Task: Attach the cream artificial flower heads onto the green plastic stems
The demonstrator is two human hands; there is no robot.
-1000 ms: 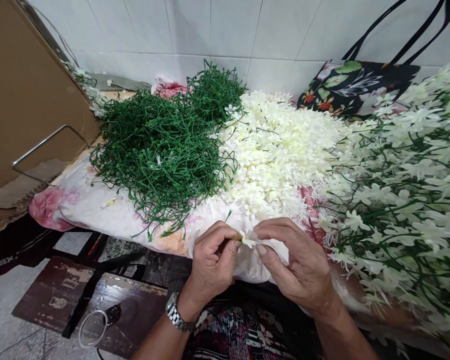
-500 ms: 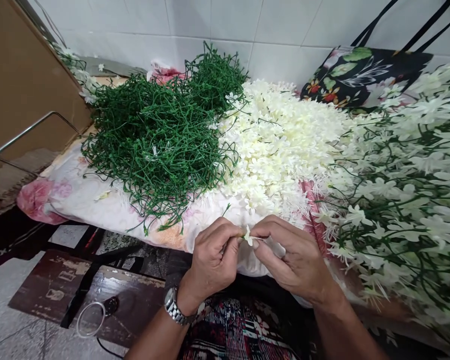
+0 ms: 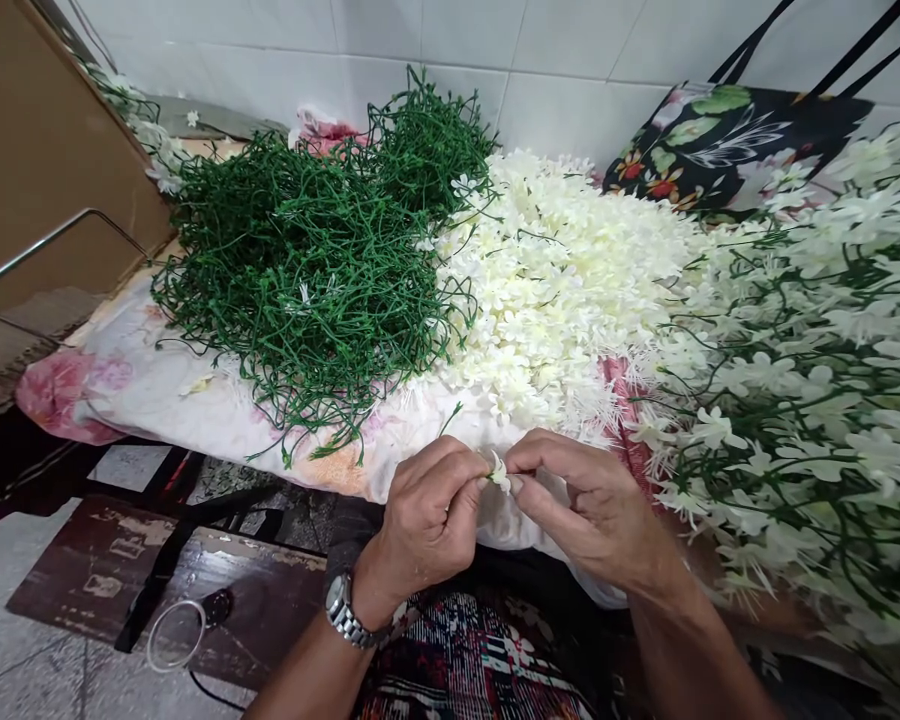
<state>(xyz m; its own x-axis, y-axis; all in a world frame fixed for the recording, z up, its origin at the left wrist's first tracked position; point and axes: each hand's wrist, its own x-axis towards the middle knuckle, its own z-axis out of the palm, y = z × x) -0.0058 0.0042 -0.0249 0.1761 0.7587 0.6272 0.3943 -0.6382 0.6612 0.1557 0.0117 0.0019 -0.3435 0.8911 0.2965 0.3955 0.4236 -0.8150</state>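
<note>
A small white flower (image 3: 500,473) is pinched between my two hands, near the front edge of the cloth. My left hand (image 3: 436,510), with a metal watch on its wrist, grips it from the left, where a bit of green shows at the fingertips. The thumb and forefinger of my right hand (image 3: 589,500) close on the petals from the right. Beyond my hands lie a tangled heap of green stems (image 3: 307,270) and, to its right, a pile of loose white blossoms (image 3: 562,280). Stemmed white flowers (image 3: 795,400) fill the right side.
A floral cloth (image 3: 217,430) lies under the heaps. A dark floral bag (image 3: 735,145) leans on the tiled wall (image 3: 450,30). Cardboard (image 3: 52,150) stands at the left. Below is a brown wooden board (image 3: 247,590) with a clear round container (image 3: 176,636).
The view has shifted slightly. My right fingertips have come closer to my left ones, and the flower's petals look more folded between them.
</note>
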